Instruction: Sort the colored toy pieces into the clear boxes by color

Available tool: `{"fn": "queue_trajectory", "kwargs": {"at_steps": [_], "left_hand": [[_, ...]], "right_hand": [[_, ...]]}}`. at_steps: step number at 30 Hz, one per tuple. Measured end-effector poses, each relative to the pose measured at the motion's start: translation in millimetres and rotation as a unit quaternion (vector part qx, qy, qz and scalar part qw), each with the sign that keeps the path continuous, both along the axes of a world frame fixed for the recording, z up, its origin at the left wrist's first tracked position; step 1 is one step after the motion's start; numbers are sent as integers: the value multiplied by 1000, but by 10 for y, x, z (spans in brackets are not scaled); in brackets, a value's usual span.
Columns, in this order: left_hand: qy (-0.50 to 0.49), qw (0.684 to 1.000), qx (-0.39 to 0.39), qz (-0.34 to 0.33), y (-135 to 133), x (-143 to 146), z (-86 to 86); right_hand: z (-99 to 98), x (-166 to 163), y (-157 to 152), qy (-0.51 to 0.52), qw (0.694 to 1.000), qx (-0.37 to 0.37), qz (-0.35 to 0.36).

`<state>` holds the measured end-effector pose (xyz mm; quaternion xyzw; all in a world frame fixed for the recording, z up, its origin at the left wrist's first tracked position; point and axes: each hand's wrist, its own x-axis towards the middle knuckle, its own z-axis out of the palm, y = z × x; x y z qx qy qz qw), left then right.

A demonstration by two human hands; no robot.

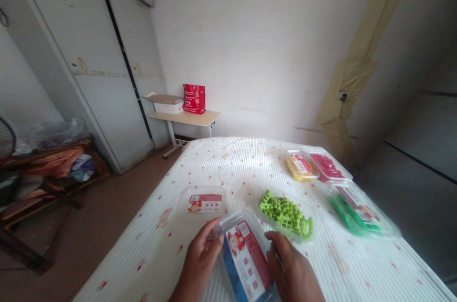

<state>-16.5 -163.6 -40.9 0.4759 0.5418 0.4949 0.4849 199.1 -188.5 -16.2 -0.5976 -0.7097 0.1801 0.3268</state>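
Blue-filled plastic box (246, 259) right up close, long axis pointing away, slightly left; left hand (204, 252) grips its far-left corner, right hand (291, 266) clasps the right edge, fingers curled.

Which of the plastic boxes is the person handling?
The blue-filled box, between the left hand and right hand; the others have yellow, pink or green contents.

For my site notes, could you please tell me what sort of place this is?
Probably a room in a home: there is a tall cabinet, a small table with a red bag on it, and a wooden rack piled with cloth.
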Motion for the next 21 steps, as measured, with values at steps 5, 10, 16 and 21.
{"fn": "queue_trajectory", "kwargs": {"at_steps": [5,10,16,21], "left_hand": [[-83,996,-34,18,-18,35,85],[-151,987,-52,-36,0,49,122],[-150,986,-63,-37,57,43,124],[-141,988,-60,-23,65,66,150]], "right_hand": [[-42,-53,6,109,994,-32,-10],[-33,9,96,196,967,-158,-26],[-2,24,163,323,902,-285,-22],[28,-18,137,377,887,-264,-26]]}}
